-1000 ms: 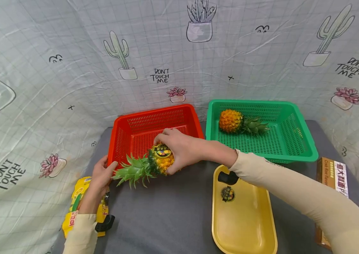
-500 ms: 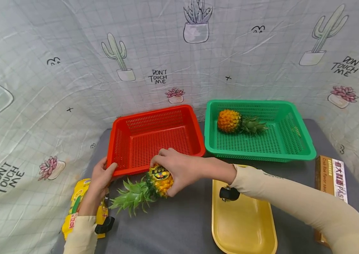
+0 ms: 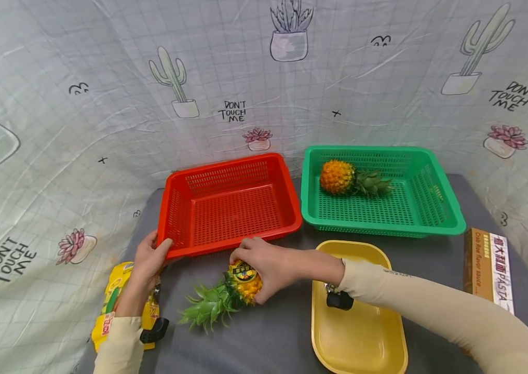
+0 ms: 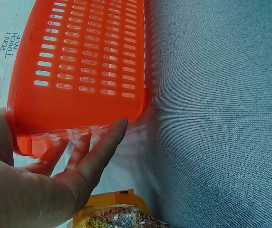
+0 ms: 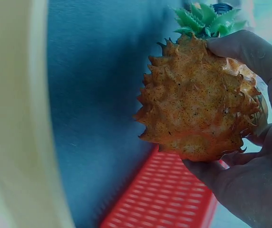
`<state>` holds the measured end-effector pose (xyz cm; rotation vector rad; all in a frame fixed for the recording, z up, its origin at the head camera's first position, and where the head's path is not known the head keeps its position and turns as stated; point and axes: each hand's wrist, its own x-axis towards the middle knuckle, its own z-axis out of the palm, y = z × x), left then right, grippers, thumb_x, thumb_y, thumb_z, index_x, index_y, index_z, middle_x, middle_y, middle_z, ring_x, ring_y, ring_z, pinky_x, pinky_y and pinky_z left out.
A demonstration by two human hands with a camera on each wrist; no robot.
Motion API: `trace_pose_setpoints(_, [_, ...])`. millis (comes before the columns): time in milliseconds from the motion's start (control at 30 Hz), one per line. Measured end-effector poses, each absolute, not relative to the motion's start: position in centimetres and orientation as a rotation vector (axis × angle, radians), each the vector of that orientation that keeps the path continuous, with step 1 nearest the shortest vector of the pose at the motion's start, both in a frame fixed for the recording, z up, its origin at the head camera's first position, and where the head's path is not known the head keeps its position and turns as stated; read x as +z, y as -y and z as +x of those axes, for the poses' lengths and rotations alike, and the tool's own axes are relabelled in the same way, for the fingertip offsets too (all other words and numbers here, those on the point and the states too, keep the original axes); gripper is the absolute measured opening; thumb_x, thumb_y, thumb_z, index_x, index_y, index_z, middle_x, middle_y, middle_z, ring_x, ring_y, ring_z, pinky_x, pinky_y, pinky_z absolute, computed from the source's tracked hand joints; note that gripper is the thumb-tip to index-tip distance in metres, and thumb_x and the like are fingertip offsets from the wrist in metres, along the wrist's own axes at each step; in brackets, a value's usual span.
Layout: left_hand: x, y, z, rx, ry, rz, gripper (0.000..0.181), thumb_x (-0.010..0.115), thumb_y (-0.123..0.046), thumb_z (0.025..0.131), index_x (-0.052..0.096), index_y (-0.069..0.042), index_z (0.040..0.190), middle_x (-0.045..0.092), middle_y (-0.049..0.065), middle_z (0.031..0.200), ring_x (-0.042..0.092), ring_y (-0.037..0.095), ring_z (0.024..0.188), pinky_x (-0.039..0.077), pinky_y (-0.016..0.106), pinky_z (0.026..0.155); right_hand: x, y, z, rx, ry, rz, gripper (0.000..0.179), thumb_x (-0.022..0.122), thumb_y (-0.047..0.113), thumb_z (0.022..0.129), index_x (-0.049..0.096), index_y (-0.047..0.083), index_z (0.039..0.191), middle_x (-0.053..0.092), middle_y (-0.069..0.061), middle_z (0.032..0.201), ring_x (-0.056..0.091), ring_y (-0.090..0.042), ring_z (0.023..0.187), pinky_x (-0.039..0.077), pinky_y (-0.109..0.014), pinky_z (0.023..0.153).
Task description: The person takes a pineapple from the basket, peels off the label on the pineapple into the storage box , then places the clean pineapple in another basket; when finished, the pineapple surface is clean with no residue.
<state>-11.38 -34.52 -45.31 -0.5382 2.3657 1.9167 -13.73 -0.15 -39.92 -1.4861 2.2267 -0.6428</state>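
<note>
My right hand [image 3: 275, 265] grips a small pineapple [image 3: 247, 292] around its orange body, thumb on one side and fingers on the other. Its green crown points left, and a dark round label is on its upper side. In the right wrist view the spiky base of the pineapple [image 5: 193, 99] faces the camera. The fruit is in front of the red basket [image 3: 233, 205], outside it, close to the grey table; contact cannot be told. My left hand [image 3: 148, 259] holds that basket's front left corner, thumb over the rim, fingers against the outer wall [image 4: 93, 104].
Right of the red basket stands a green basket [image 3: 385, 227] with another pineapple [image 3: 337, 177] lying in it. A yellow tray [image 3: 359, 337] lies under my right forearm. A pasta box [image 3: 481, 267] is at the right, a yellow bag [image 3: 108, 309] beneath my left forearm.
My right hand has brought the pineapple from over the red basket's front edge toward me, then slightly right. The left hand has stayed on the basket corner.
</note>
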Motion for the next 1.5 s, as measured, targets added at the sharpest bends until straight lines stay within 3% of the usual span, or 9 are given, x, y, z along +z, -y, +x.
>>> trace_pose_setpoints(100, [-45.3, 34.5, -11.4, 1.951, -2.329, -0.539, 0.06, 0.053, -0.012, 0.106, 0.033, 0.0, 0.162, 0.047, 0.026, 0.15, 0.07, 0.009, 0.094, 0.06, 0.039, 0.089, -40.9, 0.1, -13.5, -0.627, -2.213, -1.47, 0.076, 0.093, 0.03, 0.076, 0.056, 0.014, 0.141, 0.05, -0.002, 0.126, 0.043, -0.016, 0.109, 0.045, -0.024, 0.086])
trace_pose_setpoints(300, [-45.4, 34.4, -11.2, 1.934, -2.334, -0.557, 0.059, 0.052, -0.012, 0.107, 0.034, 0.0, 0.162, 0.048, 0.025, 0.15, 0.069, 0.007, 0.093, 0.061, 0.037, 0.088, -42.5, 0.0, -13.5, -0.619, -2.213, -1.437, 0.078, 0.093, 0.034, 0.076, 0.056, 0.016, 0.142, 0.05, -0.001, 0.127, 0.044, -0.015, 0.109, 0.045, -0.024, 0.087])
trace_pose_setpoints(767, [-45.6, 34.5, -10.9, 1.929, -2.324, -0.595, 0.06, 0.054, -0.014, 0.107, 0.034, -0.002, 0.162, 0.047, 0.023, 0.151, 0.069, 0.009, 0.096, 0.059, 0.039, 0.091, -43.2, 0.0, -13.5, -0.639, -2.195, -1.439, 0.082, 0.095, 0.043, 0.075, 0.054, 0.02, 0.143, 0.048, 0.0, 0.13, 0.043, -0.016, 0.113, 0.045, -0.027, 0.091])
trace_pose_setpoints(967, [-45.4, 34.5, -10.9, 1.91, -2.325, -0.595, 0.06, 0.055, -0.014, 0.107, 0.033, -0.001, 0.162, 0.047, 0.023, 0.151, 0.068, 0.008, 0.094, 0.06, 0.034, 0.088, -43.5, -0.2, -13.9, -0.684, -2.169, -1.429, 0.088, 0.096, 0.048, 0.074, 0.054, 0.02, 0.146, 0.048, 0.001, 0.131, 0.042, -0.016, 0.115, 0.045, -0.028, 0.092])
trace_pose_setpoints(1100, [-44.8, 34.3, -11.3, 1.858, -2.37, -0.545, 0.062, 0.055, -0.017, 0.108, 0.031, -0.001, 0.163, 0.047, 0.024, 0.151, 0.068, 0.014, 0.1, 0.06, 0.032, 0.089, -43.7, -0.4, -14.3, -0.706, -2.163, -1.429, 0.092, 0.095, 0.05, 0.074, 0.053, 0.02, 0.15, 0.048, 0.002, 0.134, 0.042, -0.015, 0.118, 0.045, -0.028, 0.095])
trace_pose_setpoints(1233, [-44.1, 33.9, -11.0, 1.67, -2.533, -0.472, 0.07, 0.059, -0.025, 0.109, 0.025, 0.002, 0.164, 0.045, 0.028, 0.154, 0.062, 0.031, 0.119, 0.058, 0.028, 0.09, -43.9, -0.9, -14.5, -0.724, -2.149, -1.435, 0.096, 0.094, 0.053, 0.076, 0.05, 0.02, 0.154, 0.048, 0.002, 0.137, 0.042, -0.015, 0.12, 0.044, -0.029, 0.097])
trace_pose_setpoints(1400, [-43.1, 32.9, -8.9, 1.343, -2.951, -0.398, 0.08, 0.066, -0.036, 0.105, 0.027, 0.005, 0.163, 0.042, 0.032, 0.153, 0.052, 0.048, 0.127, 0.052, 0.052, 0.099, -44.0, -0.9, -14.4, -0.731, -2.151, -1.474, 0.103, 0.093, 0.055, 0.077, 0.044, 0.016, 0.159, 0.047, 0.0, 0.141, 0.042, -0.015, 0.123, 0.044, -0.03, 0.1])
trace_pose_setpoints(1500, [-42.0, 31.3, -7.4, 1.196, -3.263, -0.308, 0.075, 0.072, -0.028, 0.101, 0.036, 0.004, 0.159, 0.043, 0.03, 0.15, 0.049, 0.049, 0.126, 0.046, 0.065, 0.099, -43.9, -0.9, -14.3, -0.724, -2.174, -1.466, 0.105, 0.093, 0.055, 0.076, 0.043, 0.011, 0.158, 0.048, -0.003, 0.142, 0.043, -0.016, 0.124, 0.044, -0.031, 0.103])
